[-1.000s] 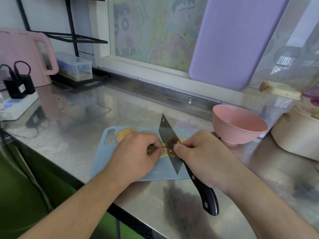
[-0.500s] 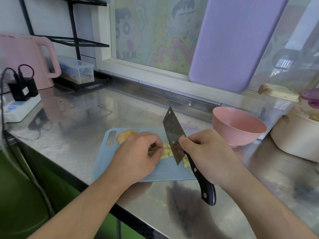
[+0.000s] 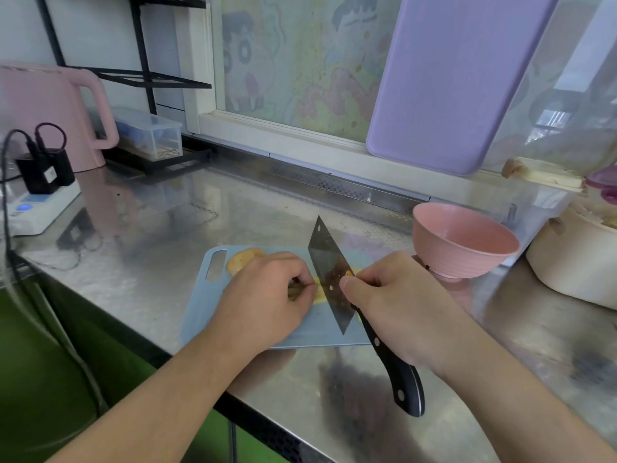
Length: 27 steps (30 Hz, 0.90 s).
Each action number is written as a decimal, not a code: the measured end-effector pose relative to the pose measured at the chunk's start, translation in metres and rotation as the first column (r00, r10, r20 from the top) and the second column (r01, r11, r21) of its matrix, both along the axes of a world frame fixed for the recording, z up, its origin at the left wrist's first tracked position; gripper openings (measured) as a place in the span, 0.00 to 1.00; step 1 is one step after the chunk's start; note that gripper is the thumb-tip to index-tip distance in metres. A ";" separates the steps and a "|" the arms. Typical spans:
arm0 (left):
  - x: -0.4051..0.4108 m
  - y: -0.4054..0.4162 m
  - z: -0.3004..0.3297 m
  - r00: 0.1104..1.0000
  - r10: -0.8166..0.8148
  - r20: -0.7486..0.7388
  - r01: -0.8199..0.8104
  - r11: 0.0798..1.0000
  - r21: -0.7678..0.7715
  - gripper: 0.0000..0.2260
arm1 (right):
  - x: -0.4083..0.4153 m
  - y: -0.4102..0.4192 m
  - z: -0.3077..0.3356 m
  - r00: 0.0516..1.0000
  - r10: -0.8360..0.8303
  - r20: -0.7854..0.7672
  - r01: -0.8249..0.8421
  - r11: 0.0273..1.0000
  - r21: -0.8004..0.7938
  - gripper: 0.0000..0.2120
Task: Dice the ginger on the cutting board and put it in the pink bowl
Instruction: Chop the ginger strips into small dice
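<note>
A light blue cutting board (image 3: 320, 332) lies on the steel counter. My left hand (image 3: 263, 299) pinches yellow ginger strips (image 3: 319, 292) against the board. My right hand (image 3: 397, 305) grips a cleaver (image 3: 329, 272) by its black handle, thumb on the blade, with the edge down on the ginger just right of my left fingertips. A larger ginger piece (image 3: 242, 259) lies near the board's handle hole. Right of the board stands the pink bowl (image 3: 464, 240); no ginger shows in the part of its inside that I see.
A cream pot (image 3: 574, 265) stands at the far right behind the bowl. A lilac board (image 3: 444, 81) leans on the window. At the left are a pink kettle (image 3: 50, 111), a power strip with plugs (image 3: 36, 202) and a clear box (image 3: 147, 132). The counter's front edge runs near my forearms.
The cleaver rose half a second ago and has come back down onto the ginger. My left hand has kept its pinch on the strips.
</note>
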State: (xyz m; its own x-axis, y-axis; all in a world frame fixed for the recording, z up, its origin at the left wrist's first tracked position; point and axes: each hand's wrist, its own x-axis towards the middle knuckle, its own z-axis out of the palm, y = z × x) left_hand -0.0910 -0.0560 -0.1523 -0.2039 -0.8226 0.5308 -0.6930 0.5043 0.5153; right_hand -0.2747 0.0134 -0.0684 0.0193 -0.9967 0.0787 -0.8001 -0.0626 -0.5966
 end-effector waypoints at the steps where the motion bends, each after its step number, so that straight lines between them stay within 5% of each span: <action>1: 0.000 0.000 0.000 1.000 -0.003 0.000 0.003 1.000 0.002 0.03 | 0.000 0.000 0.000 1.000 -0.004 -0.010 0.005 1.000 0.010 0.24; 27: 0.002 0.003 0.003 0.999 0.003 -0.034 -0.002 0.999 0.047 0.03 | 0.000 -0.004 -0.001 0.998 0.013 0.065 -0.008 0.998 -0.069 0.26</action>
